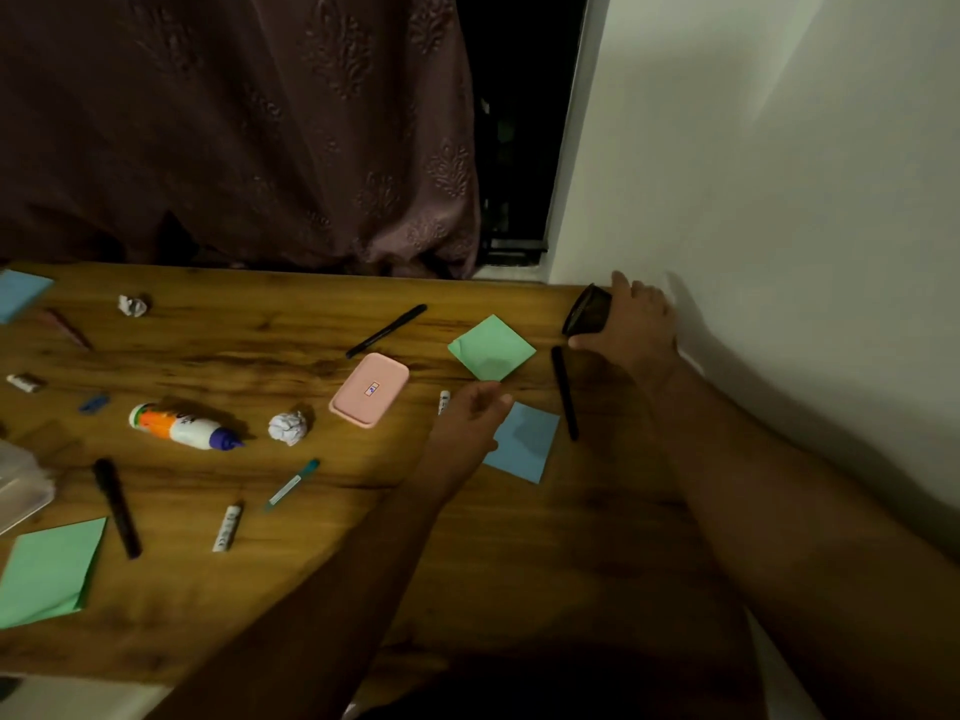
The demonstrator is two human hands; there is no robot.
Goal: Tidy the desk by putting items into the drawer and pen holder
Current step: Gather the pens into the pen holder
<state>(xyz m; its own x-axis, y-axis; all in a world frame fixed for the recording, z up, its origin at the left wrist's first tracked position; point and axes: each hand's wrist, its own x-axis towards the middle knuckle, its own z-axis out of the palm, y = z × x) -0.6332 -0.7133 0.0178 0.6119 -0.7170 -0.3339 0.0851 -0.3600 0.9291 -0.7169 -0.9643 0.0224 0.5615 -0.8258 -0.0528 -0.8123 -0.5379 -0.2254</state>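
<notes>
My right hand grips a black mesh pen holder, tipped on its side at the desk's far right corner by the wall. My left hand hovers with loose fingers over a small white tube and the edge of a blue paper; it holds nothing. A black pen lies just below the holder. Another black pen lies farther left, beside a green paper and a pink case.
Scattered on the wooden desk: a glue bottle, two crumpled paper balls, a black marker, a teal pen, a white stick, green paper, a clear box at left. The wall is at right, a curtain behind.
</notes>
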